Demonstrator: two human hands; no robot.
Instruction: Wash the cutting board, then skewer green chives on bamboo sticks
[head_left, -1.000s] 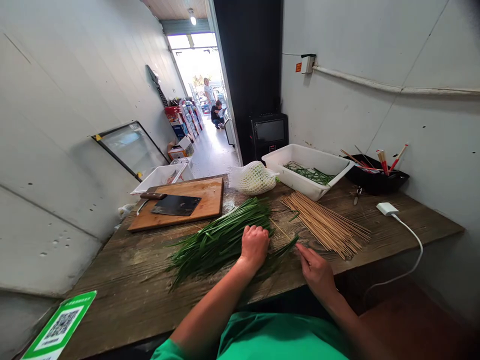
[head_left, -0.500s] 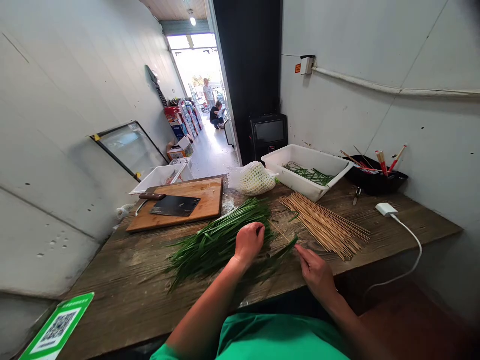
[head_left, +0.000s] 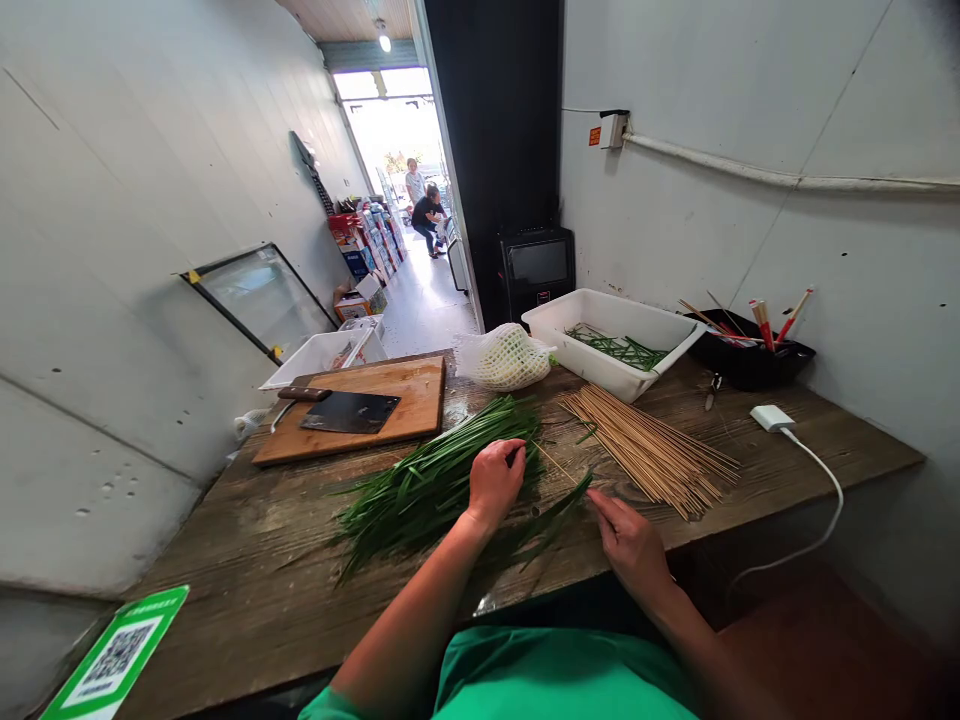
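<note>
A pile of green chives (head_left: 427, 478) lies across the middle of the wooden table (head_left: 247, 560). My left hand (head_left: 495, 478) rests on the pile's right part with its fingers curled round a few stalks. My right hand (head_left: 628, 540) lies at the table's near edge with its fingers pinched on the ends of a small bunch of chive leaves (head_left: 551, 515) laid flat on the wood. A single thin skewer (head_left: 553, 462) lies between my hands. A heap of bamboo skewers (head_left: 649, 448) sits just beyond my right hand.
A wooden cutting board (head_left: 390, 400) with a cleaver (head_left: 345, 408) lies at the left back. A white net bag (head_left: 506, 357), a white tub (head_left: 600, 372) holding some chives, a black tray of utensils (head_left: 750, 350) and a charger with cable (head_left: 776, 418) stand at the back right. People are in the far doorway.
My left hand has shifted slightly left and back on the chive pile, its fingers curling onto stalks. My right hand has barely moved.
</note>
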